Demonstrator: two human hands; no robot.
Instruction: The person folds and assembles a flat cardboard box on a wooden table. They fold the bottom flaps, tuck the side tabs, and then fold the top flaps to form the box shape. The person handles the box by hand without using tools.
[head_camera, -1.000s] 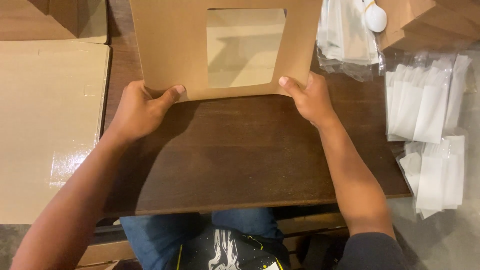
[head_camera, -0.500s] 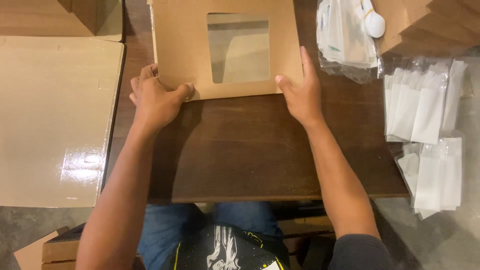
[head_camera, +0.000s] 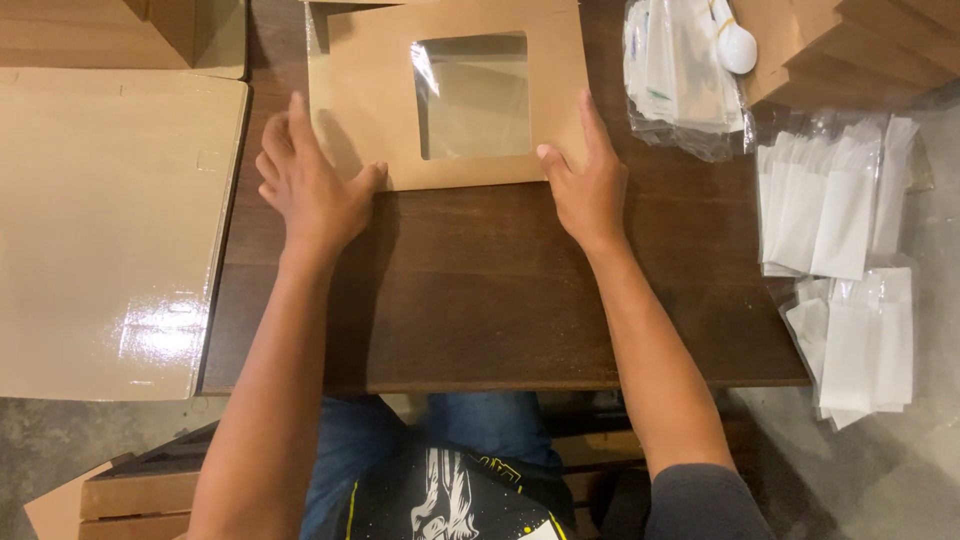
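A flat brown cardboard box blank (head_camera: 370, 110) with a square clear window (head_camera: 472, 95) lies on the dark wooden table (head_camera: 480, 300) at its far side. My left hand (head_camera: 310, 180) rests flat at the blank's left lower corner, fingers spread, thumb on the card's edge. On the right, my right hand (head_camera: 585, 180) presses against the blank's right side, thumb on its lower edge. Both hands touch the card without gripping around it.
A large flat cardboard sheet (head_camera: 110, 230) with a glossy patch lies left of the table. Clear bags of white packets (head_camera: 840, 200) sit at the right, with a bag and a white spoon (head_camera: 735, 45) behind. Stacked brown boxes (head_camera: 860, 40) fill the far right corner.
The windowed blank has come down from a tilted, lifted hold to lie flat on the table. My hands have opened and now lie along its sides.
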